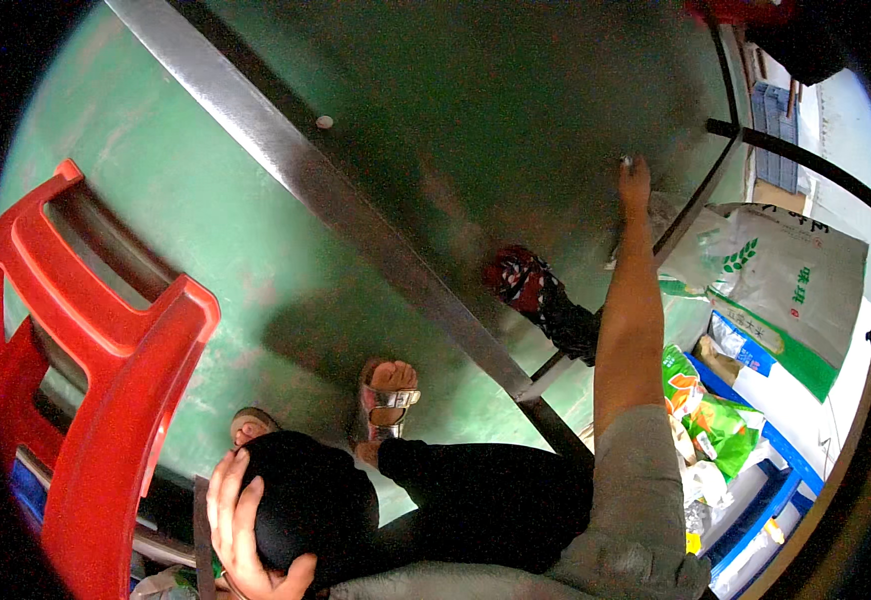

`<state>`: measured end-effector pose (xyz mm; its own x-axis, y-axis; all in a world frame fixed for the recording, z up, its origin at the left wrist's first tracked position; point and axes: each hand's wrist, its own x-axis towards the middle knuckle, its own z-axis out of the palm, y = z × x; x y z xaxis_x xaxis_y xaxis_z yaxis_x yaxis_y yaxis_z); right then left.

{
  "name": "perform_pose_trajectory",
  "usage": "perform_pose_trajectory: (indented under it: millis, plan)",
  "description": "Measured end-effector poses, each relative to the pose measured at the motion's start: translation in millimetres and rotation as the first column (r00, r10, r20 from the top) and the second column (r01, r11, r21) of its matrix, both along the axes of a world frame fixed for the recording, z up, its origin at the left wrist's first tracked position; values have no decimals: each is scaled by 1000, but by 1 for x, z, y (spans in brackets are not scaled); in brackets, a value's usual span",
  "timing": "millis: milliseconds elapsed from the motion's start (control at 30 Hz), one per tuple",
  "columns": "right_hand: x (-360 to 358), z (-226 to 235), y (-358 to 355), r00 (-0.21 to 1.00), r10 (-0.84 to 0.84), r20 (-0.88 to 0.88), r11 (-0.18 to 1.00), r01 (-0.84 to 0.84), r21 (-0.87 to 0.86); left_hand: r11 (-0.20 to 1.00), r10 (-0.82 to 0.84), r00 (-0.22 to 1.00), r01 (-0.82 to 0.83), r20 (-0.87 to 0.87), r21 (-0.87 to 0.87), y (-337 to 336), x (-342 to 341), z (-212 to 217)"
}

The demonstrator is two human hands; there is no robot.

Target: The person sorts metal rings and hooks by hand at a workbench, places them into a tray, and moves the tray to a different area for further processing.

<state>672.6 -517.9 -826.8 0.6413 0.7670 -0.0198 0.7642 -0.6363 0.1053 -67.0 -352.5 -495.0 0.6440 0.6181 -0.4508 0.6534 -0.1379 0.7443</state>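
The left hand (pixel 241 515) cups the black-clad knee (pixel 306 500), fingers loosely spread, a sound brace for reaching low; the right hand (pixel 635 182) is out over the green floor (pixel 516 110), a small bright thing (pixel 627 159) at its fingertips; whether gripped, I cannot tell; best keep that forearm off the dark bar (pixel 698 200).

The right grip (pixel 635 182) has room leftward (until the metal bar (pixel 326 190)).

Workshop-like room: green floor (pixel 106 150), metal bar (pixel 301 165)
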Motion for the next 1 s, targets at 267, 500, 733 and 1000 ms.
perform_pose_trajectory:
  millis: [267, 500, 733, 1000]
  plan:
    - [-6, -35, 22, 963, 267, -36, 955, -259, 143, 1000, 0, 998, 1, -64, 16, -2, 9, 2]
    - [-81, 10, 38, 951, -176, 255, 892, 44, 450, 999, -8, 1000, 8, 1, 41, 6, 2, -2]
    - [-304, 61, 211, 108, 285, -952, 453, 860, 233, 998, 47, 998, -49, 45, 31, 4, -4, -4]
    - [-425, 84, 283, 674, 362, -644, 932, -250, 263, 998, 39, 993, -43, 110, 35, 8, -18, -3]
